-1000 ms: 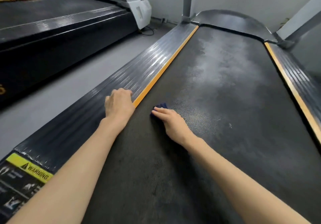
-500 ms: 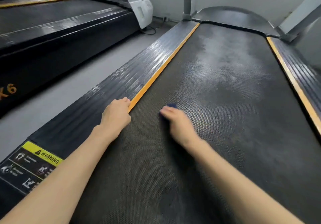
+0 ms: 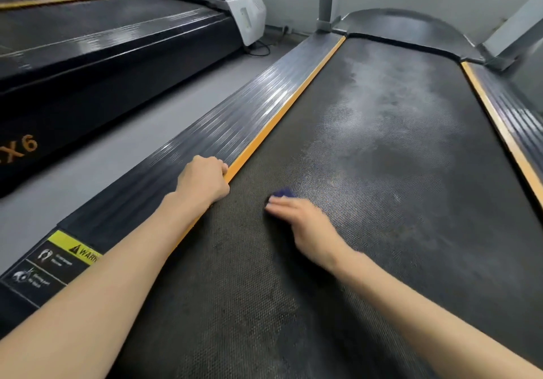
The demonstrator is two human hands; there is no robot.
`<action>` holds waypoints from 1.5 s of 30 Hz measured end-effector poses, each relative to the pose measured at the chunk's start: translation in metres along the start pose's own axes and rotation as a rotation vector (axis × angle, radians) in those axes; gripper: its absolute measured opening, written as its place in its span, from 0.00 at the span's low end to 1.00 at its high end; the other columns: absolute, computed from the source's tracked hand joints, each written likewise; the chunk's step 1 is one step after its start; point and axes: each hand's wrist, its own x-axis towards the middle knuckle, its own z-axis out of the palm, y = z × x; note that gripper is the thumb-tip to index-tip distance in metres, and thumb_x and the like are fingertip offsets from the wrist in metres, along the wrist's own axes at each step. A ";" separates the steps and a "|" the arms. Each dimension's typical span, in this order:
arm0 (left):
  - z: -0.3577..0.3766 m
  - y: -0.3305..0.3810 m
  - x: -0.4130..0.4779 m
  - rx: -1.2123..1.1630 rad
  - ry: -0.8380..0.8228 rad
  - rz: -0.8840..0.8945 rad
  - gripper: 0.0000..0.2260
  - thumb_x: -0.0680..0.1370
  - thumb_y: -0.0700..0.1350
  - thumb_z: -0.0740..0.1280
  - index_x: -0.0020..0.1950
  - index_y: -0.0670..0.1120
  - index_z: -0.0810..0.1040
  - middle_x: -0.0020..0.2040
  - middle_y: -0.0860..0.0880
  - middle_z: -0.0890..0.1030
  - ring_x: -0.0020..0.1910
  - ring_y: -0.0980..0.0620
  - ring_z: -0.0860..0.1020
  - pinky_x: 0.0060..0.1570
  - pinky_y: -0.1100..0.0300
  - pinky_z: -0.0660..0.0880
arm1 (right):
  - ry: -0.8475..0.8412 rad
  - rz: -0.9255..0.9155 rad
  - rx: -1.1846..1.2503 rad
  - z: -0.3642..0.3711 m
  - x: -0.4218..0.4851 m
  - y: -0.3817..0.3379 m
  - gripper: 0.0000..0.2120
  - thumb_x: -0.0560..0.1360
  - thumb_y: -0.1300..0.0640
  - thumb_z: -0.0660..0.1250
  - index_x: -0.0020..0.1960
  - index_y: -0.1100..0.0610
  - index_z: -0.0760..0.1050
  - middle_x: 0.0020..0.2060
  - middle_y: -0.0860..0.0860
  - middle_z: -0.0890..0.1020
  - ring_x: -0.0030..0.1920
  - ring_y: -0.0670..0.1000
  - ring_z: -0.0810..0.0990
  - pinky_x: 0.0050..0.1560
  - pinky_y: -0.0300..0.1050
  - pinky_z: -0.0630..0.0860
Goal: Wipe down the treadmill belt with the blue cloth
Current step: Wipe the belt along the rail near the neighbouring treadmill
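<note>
Right hand [image 3: 305,222] lies flat on the treadmill belt [image 3: 396,231], fingers stretched out and pressing down on the blue cloth [image 3: 283,193] - not curled round it, and blurred. Only a small bit of the cloth shows, poking out past the fingertips at 11 o'clock of the hand. The rest is hidden under the palm. The cloth sits on the belt's left half, near the orange strip [image 3: 279,114] but not touching it.

Left hand [image 3: 202,178] is at 10 o'clock of the right hand, clenched with fingers curled under and nothing seen in it. It rests on the ribbed left side rail [image 3: 211,131], knuckles right at the orange strip.

The belt is dark and textured, with a pale dusty patch [image 3: 382,99] at 1 o'clock of the cloth. The motor cover [image 3: 405,28] closes the belt at 12 o'clock. The right side rail [image 3: 526,125] runs along at 3 o'clock.

A yellow warning label [image 3: 73,249] sits on the left rail at 8 o'clock, partly covered by the left forearm. A second treadmill [image 3: 102,40] stands at 10 o'clock across a strip of grey floor [image 3: 117,149] - a cable [image 3: 258,50] lies by its base.
</note>
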 end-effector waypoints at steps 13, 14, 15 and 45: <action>-0.002 0.004 -0.002 -0.009 0.004 -0.001 0.19 0.76 0.37 0.64 0.66 0.49 0.75 0.57 0.46 0.78 0.47 0.48 0.76 0.42 0.58 0.74 | -0.054 0.002 -0.003 -0.018 -0.033 0.026 0.23 0.71 0.72 0.59 0.61 0.55 0.78 0.61 0.49 0.78 0.61 0.47 0.72 0.62 0.38 0.63; -0.004 0.004 -0.003 -0.002 0.003 0.005 0.17 0.76 0.37 0.64 0.64 0.48 0.76 0.55 0.46 0.78 0.46 0.48 0.75 0.42 0.58 0.73 | -0.083 -0.035 -0.012 -0.023 -0.032 0.031 0.23 0.72 0.72 0.59 0.62 0.54 0.77 0.63 0.49 0.77 0.62 0.48 0.72 0.63 0.39 0.63; -0.005 0.004 -0.003 0.001 0.005 0.009 0.17 0.75 0.37 0.64 0.63 0.48 0.77 0.53 0.46 0.78 0.45 0.48 0.75 0.42 0.58 0.73 | -0.091 -0.038 -0.036 -0.028 -0.023 0.041 0.23 0.73 0.73 0.59 0.62 0.54 0.77 0.63 0.50 0.76 0.63 0.51 0.72 0.63 0.39 0.62; -0.003 0.011 0.009 0.052 0.115 -0.030 0.09 0.76 0.47 0.68 0.53 0.44 0.81 0.51 0.43 0.80 0.52 0.42 0.77 0.43 0.54 0.71 | 0.093 0.593 -0.214 -0.065 0.068 0.141 0.26 0.71 0.74 0.57 0.64 0.57 0.74 0.66 0.56 0.72 0.66 0.58 0.69 0.64 0.44 0.63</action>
